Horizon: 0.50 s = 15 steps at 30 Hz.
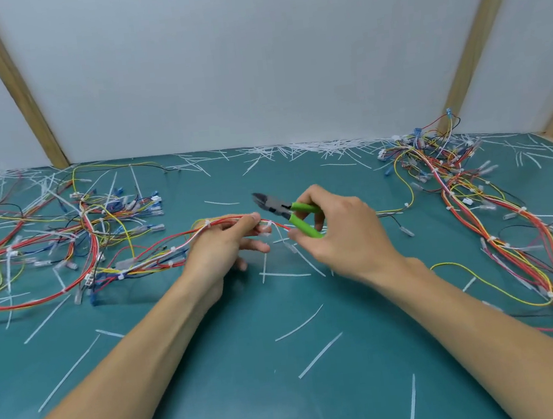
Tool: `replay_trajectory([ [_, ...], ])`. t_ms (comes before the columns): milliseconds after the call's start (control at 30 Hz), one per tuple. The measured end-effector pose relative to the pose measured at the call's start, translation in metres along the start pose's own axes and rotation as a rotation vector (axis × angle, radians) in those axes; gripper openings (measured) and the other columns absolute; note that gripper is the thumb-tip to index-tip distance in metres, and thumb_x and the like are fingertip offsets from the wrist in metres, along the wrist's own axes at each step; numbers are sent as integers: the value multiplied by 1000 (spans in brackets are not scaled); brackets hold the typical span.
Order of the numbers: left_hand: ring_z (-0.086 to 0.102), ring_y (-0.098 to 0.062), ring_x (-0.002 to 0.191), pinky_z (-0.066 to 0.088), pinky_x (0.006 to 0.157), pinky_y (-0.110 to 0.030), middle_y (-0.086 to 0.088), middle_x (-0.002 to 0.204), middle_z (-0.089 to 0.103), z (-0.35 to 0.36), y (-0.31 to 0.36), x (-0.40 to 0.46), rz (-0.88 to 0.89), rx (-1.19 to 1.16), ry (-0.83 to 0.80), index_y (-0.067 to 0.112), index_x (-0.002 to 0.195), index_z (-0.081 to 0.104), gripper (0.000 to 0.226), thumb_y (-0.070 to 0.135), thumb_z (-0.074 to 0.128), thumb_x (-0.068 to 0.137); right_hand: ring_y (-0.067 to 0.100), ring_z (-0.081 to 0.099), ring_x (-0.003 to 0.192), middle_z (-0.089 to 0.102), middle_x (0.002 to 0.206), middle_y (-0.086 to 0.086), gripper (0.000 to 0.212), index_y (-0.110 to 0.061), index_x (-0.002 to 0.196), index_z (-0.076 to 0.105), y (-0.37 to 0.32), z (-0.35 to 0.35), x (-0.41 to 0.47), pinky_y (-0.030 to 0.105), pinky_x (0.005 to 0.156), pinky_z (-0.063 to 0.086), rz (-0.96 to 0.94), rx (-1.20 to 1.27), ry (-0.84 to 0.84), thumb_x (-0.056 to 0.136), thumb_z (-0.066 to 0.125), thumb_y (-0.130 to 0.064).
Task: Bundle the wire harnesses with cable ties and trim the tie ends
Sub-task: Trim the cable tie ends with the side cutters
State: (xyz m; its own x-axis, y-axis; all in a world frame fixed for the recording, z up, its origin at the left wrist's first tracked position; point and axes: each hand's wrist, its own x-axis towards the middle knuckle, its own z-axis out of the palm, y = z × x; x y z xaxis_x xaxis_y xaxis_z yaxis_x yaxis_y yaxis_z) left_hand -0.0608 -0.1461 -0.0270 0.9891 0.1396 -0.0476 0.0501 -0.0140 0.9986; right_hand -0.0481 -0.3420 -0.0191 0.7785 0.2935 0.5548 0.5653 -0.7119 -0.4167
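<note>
Two hands are in view: the left hand (219, 247) and the right hand (340, 233). There is one pair of cutters (287, 212) with two green handles. Three groups of wires lie on the one green surface (238, 368): a tangled heap at the left (64, 233), a bundle in the middle (156, 257) and a heap at the right (465, 184). Cut white tie ends (319, 355) are scattered all over, too many to count. Three wooden posts (12, 84) stand behind.
</note>
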Motion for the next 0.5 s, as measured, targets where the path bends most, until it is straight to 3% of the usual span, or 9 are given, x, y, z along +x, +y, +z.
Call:
replay_trajectory([
  [133, 70, -9, 65, 38, 41, -18, -1, 94, 79, -2, 1, 3, -93, -101, -98, 21, 87, 71, 15, 26, 60, 95, 19, 59, 75, 63, 74, -15, 22, -31, 89, 56, 1, 3, 2, 37, 69, 51, 87, 51, -40, 86, 77, -28],
  [200, 68, -10, 62, 38, 42, -19, -4, 97, 78, -5, 2, 5, -100, -119, -166, 24, 77, 75, 22, 27, 61, 94, 17, 58, 71, 65, 73, -8, 23, -25, 83, 56, 4, 1, 5, 35, 68, 50, 169, 212, -39, 86, 78, -22],
  [367, 57, -15, 51, 34, 42, -22, -9, 97, 77, -6, 3, 4, 55, -59, -205, 24, 78, 71, 14, 32, 68, 89, 7, 47, 56, 61, 64, -8, 22, -19, 79, 62, 14, -6, 11, 16, 55, 38, 384, 643, -209, 86, 80, -9],
  [500, 48, -14, 47, 32, 41, -20, -5, 86, 77, -3, 1, 1, 207, 114, -149, 21, 91, 79, 14, 28, 68, 94, 10, 48, 53, 62, 67, -2, 12, -16, 87, 72, 21, -11, 14, 22, 52, 38, 515, 818, -365, 83, 80, -8],
])
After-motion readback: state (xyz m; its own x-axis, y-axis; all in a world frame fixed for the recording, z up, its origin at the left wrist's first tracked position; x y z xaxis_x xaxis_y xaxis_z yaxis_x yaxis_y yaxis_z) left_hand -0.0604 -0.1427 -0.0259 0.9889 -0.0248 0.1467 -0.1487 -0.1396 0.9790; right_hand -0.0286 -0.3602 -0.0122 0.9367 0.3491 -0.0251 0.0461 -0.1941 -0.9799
